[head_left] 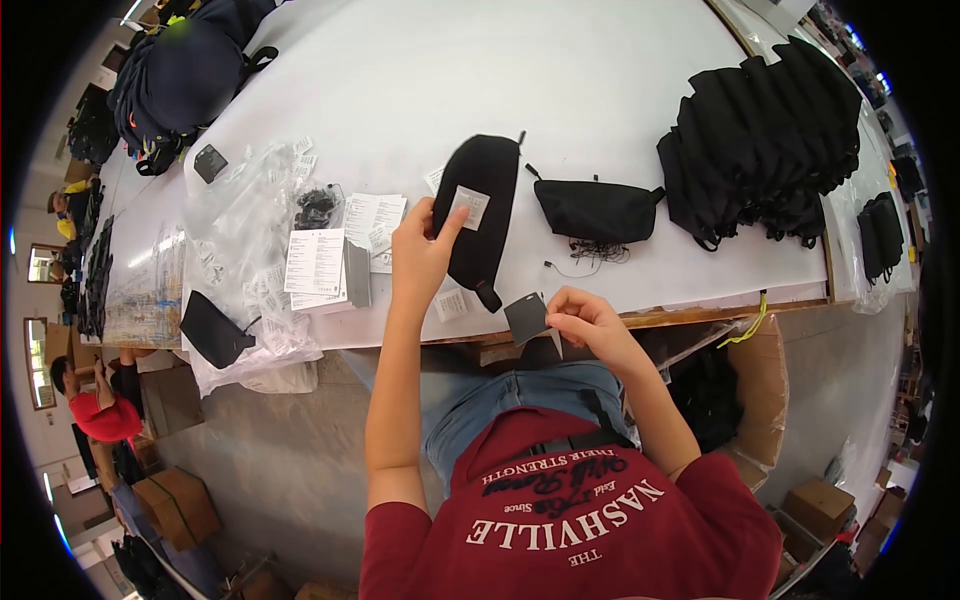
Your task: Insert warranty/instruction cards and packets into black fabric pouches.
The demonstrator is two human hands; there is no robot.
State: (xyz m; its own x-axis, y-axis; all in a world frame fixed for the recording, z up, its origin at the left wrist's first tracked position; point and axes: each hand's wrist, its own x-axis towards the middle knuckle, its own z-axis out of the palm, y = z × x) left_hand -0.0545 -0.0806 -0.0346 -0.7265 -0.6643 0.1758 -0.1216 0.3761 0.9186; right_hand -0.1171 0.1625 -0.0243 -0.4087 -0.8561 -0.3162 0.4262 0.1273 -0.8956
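Note:
My left hand (425, 255) grips a long black zip pouch (488, 175) upright over the table's front edge. Its thumb presses on a small pale label (468, 207) lying against the pouch. Just right of the pouch's lower end, my right hand (592, 322) pinches a dark grey hang tag (525, 318) at its edge. Whether a string runs from the tag is too small to tell. A second black pouch (597, 210) lies on the table beyond my right hand, with a tangle of thin black tag strings (592, 252) at its near side.
Printed white cards (318, 262) are stacked left of my left hand, beside clear plastic bags (235, 215). One black pouch (215, 332) rests at the left edge. Many black pouches (765, 140) overlap at right. Dark backpacks (175, 85) sit far left; an open carton (765, 385) stands below the table.

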